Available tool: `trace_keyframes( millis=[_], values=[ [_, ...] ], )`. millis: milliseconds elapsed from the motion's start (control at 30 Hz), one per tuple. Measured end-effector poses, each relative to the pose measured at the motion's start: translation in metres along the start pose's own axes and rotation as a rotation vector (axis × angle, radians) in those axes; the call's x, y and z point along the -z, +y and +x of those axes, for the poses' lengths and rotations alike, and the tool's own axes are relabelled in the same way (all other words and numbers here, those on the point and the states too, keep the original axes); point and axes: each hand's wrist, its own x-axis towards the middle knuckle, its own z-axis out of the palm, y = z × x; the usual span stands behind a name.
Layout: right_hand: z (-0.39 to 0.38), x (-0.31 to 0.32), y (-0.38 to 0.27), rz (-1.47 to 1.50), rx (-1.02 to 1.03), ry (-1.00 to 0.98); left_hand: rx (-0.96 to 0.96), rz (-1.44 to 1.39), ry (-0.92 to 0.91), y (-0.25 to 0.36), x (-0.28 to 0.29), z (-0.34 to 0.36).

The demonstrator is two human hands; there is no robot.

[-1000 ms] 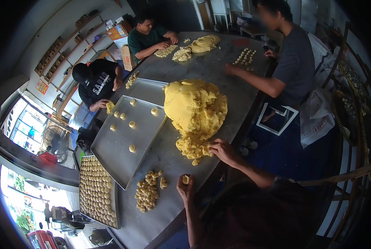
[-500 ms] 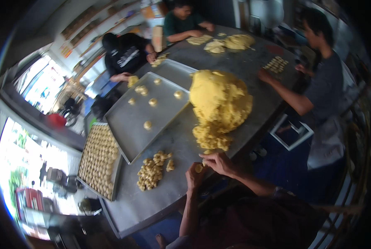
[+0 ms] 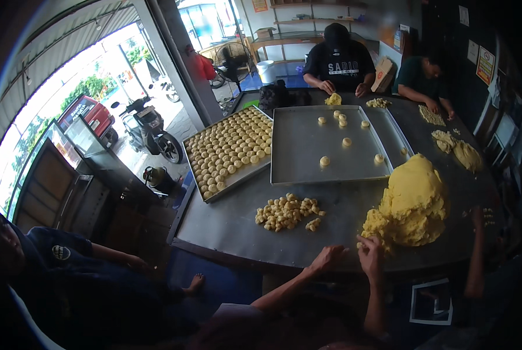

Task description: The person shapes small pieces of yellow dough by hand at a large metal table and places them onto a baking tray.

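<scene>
The left hand (image 3: 330,258) is hovering by the surface (image 3: 226,233), the right hand (image 3: 372,256) just beside the yellow dough (image 3: 416,201). Whether their fingers are pinching anything, I cannot tell

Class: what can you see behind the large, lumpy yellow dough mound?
Beyond the mound, part of a shallow grey metal tray and the dark grey metal tabletop show. Whatever the mound covers cannot be seen.

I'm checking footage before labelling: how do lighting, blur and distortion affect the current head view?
Head view: daylight washes out parts of the outdoors around the red vehicle; the bottom is dim, swallowing detail; the near edge of the table looks bowed and the corners go dark; the yellow dough reads clearly, while the left hand looks slightly blurred.
</scene>
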Motion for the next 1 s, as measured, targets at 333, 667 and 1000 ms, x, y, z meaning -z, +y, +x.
trace_keyframes(
  millis=[333,667,1000],
  values=[
    [-0.046,0.022,0.016,-0.526,-0.024,0.058,0.069,-0.876,0.014,-0.054,0.013,0.015],
    [-0.052,0.027,0.073,0.279,-0.232,0.427,-0.166,-0.008,0.01,-0.034,0.029,-0.013],
    [-0.032,0.028,0.079,0.349,-0.306,0.349,-0.247,0.423,0.287,-0.031,0.039,-0.018]
  ],
)
